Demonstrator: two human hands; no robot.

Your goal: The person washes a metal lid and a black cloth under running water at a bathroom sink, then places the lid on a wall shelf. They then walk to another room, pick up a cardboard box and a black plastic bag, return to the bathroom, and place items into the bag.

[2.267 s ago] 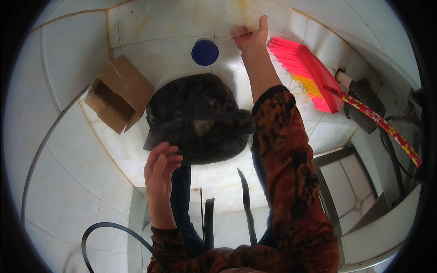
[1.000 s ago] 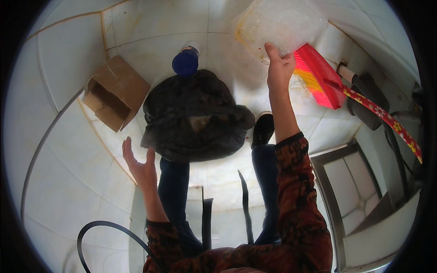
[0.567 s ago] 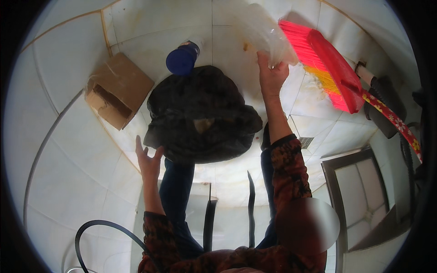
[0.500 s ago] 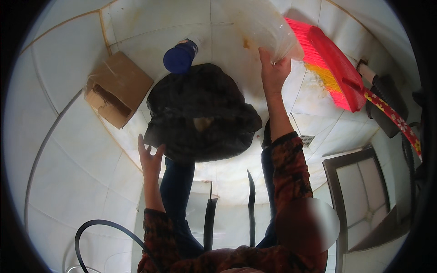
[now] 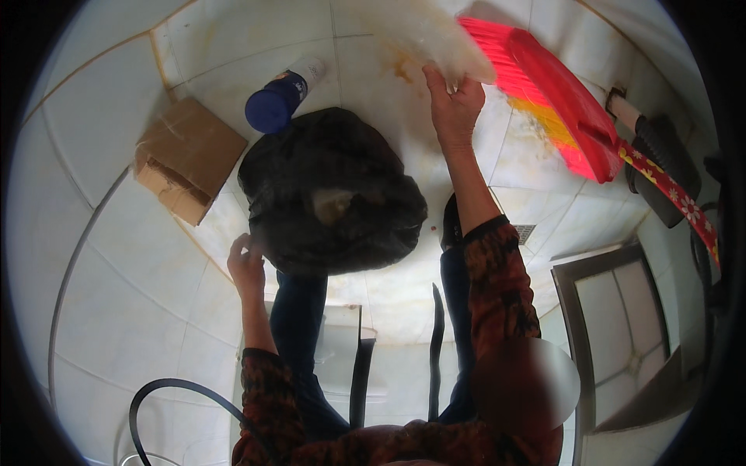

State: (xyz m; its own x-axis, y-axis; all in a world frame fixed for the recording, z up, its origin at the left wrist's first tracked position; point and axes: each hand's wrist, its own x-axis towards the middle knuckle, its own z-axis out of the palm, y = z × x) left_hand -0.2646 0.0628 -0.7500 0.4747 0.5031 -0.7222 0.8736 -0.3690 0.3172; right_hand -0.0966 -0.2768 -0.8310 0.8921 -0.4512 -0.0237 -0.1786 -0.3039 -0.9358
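Observation:
A black plastic bag (image 5: 326, 163) stands on the tiled floor in front of my legs, its mouth partly gathered, with something pale (image 5: 332, 203) showing in the opening. My left hand (image 5: 247, 264) is at its near left edge, fingers curled in and seemingly pinching the rim. My right hand (image 5: 457, 109), stretched forward, grips the near end of a translucent, whitish plastic piece (image 5: 435, 39), which looks like a bag; its far part runs out of view. Just beyond the black bag lies a blue-capped bottle or can (image 5: 281, 95).
An open cardboard box (image 5: 190, 159) sits at the left by the wall. Right of my right hand is a red broom (image 5: 559, 101) with pink and yellow bristles and a flowered handle. A floor drain (image 5: 525, 234) and a framed panel (image 5: 614, 334) are at the right.
My left hand has closed its fingers at the black bag's edge. My right hand has shifted slightly left with the translucent plastic. The view has turned a little.

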